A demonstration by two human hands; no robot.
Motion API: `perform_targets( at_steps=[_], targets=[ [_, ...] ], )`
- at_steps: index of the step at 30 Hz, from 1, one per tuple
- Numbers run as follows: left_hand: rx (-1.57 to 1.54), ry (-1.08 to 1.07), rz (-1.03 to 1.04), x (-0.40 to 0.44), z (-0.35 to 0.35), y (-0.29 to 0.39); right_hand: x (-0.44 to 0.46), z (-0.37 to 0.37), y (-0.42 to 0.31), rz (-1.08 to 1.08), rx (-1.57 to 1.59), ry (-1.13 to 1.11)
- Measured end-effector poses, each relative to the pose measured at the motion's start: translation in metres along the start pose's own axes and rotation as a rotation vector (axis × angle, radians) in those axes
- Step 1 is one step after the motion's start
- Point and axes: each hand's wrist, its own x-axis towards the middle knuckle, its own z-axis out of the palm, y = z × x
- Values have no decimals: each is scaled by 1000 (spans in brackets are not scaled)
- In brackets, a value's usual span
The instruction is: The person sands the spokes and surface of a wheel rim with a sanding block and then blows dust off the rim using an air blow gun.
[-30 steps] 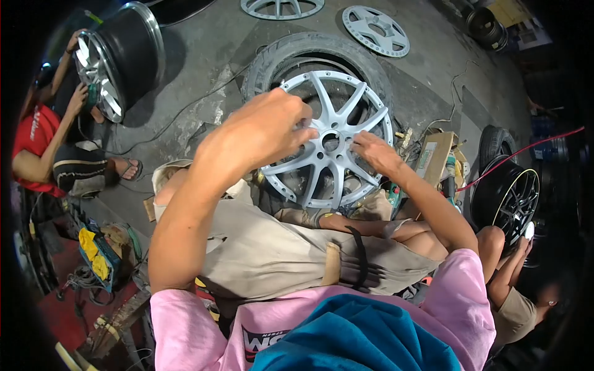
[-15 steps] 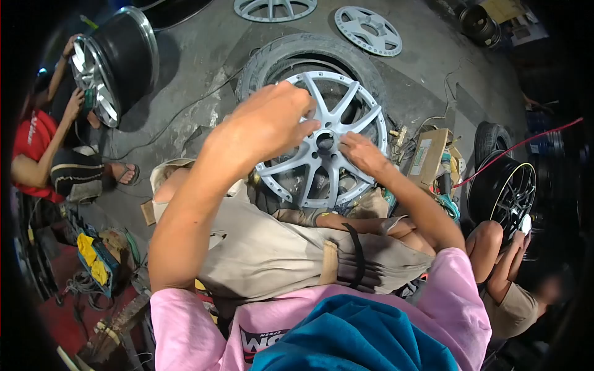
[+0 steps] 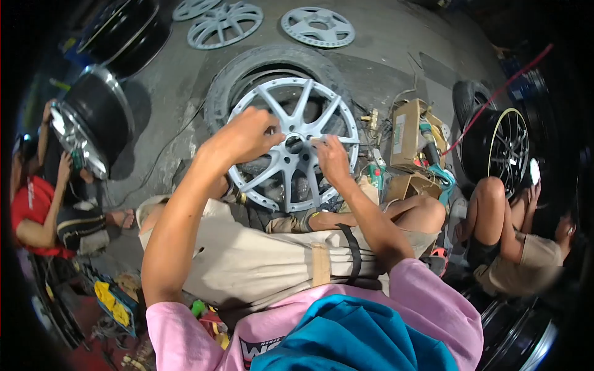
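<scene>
A light grey multi-spoke wheel face (image 3: 300,114) rests tilted against a tyre (image 3: 216,99) lying on the floor, close to my crossed legs. My left hand (image 3: 250,135) is over the left spokes near the centre hole, its fingers curled; what they hold, if anything, is hidden. My right hand (image 3: 333,157) is at the right of the hub, fingertips pinched on a small pale piece against a spoke. That piece is too small to name.
Grey wheel faces (image 3: 318,28) lie beyond the tyre. At right stand a cardboard box (image 3: 405,133) with a power tool, and a black wheel (image 3: 510,148) beside a seated person (image 3: 526,256). Another person (image 3: 37,210) works on a chrome wheel (image 3: 74,139) at left.
The view has turned to the right, so the wheel face and tyre sit further left. My right hand has shifted, its fingers now pointing more upward on the spoke. My left hand stays near the hub.
</scene>
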Motion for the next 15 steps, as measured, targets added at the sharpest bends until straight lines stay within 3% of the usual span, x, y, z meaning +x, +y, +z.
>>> perform_targets(
  at_steps=[2,4,6,8,10,12,14,15],
  targets=[
    [76,-23,-12,14,31,-36,-13,0,17,72,0,-11],
    [141,-34,-41,23,54,-70,-28,-14,44,260,84,160],
    [154,-3,-178,27,74,-92,-44,-16,78,668,45,231],
    [203,13,-156,22,108,-119,-73,12,138,1130,443,254],
    [258,37,-154,15,128,-132,-87,37,175,1171,555,290],
    [263,-109,-274,12,139,-133,-83,40,167,1213,670,329],
    [305,-46,-230,7,147,-129,-59,6,112,734,84,307],
    [306,-32,-254,8,148,-123,-51,-6,90,627,163,306]
  ],
)
